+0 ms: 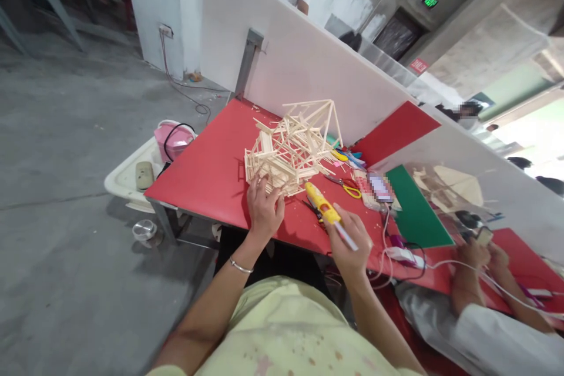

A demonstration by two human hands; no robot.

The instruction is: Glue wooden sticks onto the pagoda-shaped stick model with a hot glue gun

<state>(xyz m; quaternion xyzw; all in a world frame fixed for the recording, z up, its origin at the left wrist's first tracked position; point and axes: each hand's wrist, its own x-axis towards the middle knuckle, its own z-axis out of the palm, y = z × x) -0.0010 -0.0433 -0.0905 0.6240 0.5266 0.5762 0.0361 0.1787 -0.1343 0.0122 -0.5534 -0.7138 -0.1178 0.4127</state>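
Note:
A model house of pale wooden sticks (293,144) stands on the red table (211,170). My left hand (263,204) rests against its near corner, fingers touching the sticks. My right hand (350,244) grips a yellow glue gun (324,204), with a white glue stick poking out at the back. The gun's nozzle points toward the model's base.
Yellow-handled scissors (348,185), a phone and small tools lie to the right. A green mat (414,211) sits beyond. A co-worker's hands (482,255) in white sleeves work at the right. A white partition (308,64) backs the table. A pink appliance (174,138) sits on a white tray at left.

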